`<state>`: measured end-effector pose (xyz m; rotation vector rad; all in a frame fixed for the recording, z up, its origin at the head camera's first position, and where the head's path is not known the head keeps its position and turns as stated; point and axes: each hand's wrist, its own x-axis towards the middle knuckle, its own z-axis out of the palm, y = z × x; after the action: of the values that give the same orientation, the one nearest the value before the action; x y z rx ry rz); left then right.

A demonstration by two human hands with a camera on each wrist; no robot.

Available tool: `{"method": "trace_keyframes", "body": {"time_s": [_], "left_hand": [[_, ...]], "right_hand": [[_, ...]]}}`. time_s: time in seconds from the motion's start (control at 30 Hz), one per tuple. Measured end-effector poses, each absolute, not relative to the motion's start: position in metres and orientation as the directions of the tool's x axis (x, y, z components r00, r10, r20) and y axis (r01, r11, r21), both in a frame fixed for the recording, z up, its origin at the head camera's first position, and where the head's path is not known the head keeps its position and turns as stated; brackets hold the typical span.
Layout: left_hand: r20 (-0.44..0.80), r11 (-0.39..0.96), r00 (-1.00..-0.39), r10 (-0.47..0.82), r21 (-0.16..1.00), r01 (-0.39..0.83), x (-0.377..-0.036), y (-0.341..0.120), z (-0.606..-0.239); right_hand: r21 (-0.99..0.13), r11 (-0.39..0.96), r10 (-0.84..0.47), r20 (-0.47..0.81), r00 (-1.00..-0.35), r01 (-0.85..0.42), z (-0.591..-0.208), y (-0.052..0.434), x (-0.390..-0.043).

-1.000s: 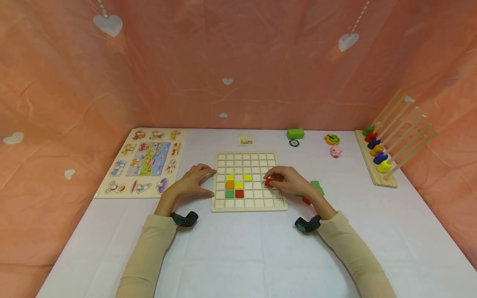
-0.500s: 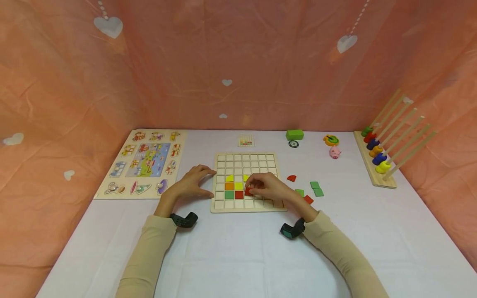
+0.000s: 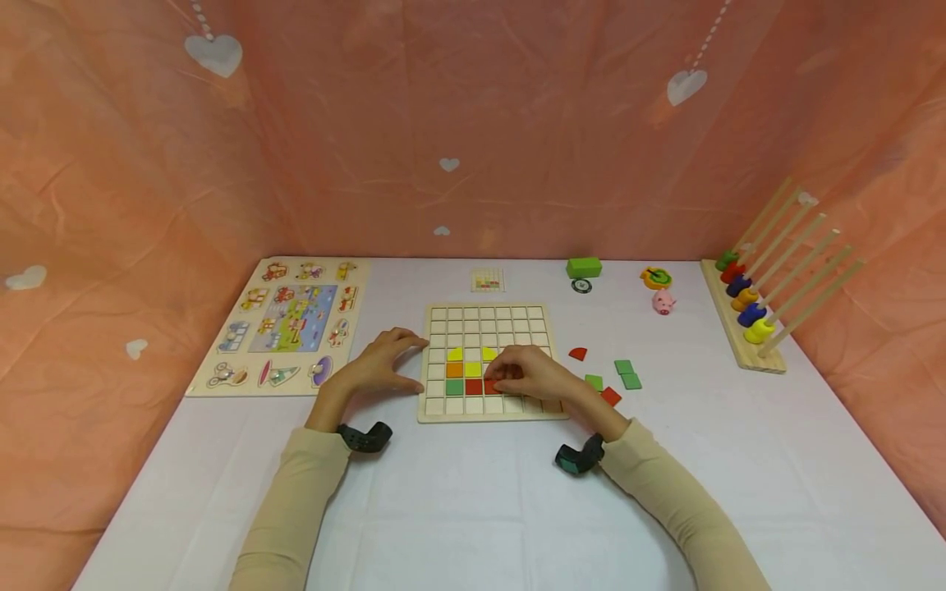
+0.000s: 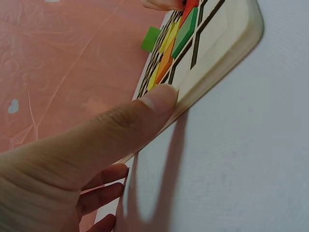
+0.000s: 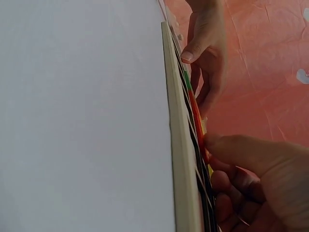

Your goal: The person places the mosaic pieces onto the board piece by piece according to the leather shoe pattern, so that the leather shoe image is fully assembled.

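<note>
A wooden grid board (image 3: 513,314) lies in the middle of the table. My left hand (image 3: 380,361) is at its left edge, thumb and fingers spread; in the left wrist view the thumb (image 4: 161,100) touches the rim. Over the board's lower middle, my right hand (image 3: 530,371) pinches a red square tile (image 3: 491,387) that sits in or on a cell, partly covered by the fingers. Left of it are another red tile (image 3: 473,387) and a green tile (image 3: 454,387). Above them sit an orange tile (image 3: 454,369), a yellow square (image 3: 473,369) and two yellow corner pieces (image 3: 455,355).
Loose green tiles (image 3: 624,367), a red quarter piece (image 3: 578,354) and a red square (image 3: 611,396) lie right of the board. Farther back are a small pattern card (image 3: 488,281), green block (image 3: 584,268) and pig toy (image 3: 663,302). A picture puzzle (image 3: 355,328) lies left; a peg stand (image 3: 764,359), right.
My right hand has moved left across the board with the red tile and lowered it beside the other red tile. The left hand stays at the board's edge.
</note>
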<state>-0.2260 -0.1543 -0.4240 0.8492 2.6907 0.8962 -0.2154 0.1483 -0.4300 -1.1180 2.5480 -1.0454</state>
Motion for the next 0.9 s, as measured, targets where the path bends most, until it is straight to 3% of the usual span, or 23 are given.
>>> {"method": "trace_keyframes", "body": {"time_s": [0.33, 0.57, 0.9], "left_hand": [[0.000, 0.662, -0.822, 0.569, 0.592, 0.459, -0.227, -0.155, -0.426], [-0.001, 0.669, -0.823, 0.568, 0.582, 0.461, -0.229, -0.155, -0.428], [0.007, 0.666, -0.822, 0.570, 0.582, 0.467, -0.228, -0.155, -0.428]], "right_hand": [[-0.672, 0.456, -0.706, 0.126, -0.697, -0.583, -0.425, 0.153, -0.215], [-0.715, 0.461, -0.623, 0.161, -0.765, -0.526, -0.412, 0.171, -0.215], [-0.678, 0.565, -0.522, 0.148, -0.840, -0.470, -0.366, 0.203, -0.196]]}}
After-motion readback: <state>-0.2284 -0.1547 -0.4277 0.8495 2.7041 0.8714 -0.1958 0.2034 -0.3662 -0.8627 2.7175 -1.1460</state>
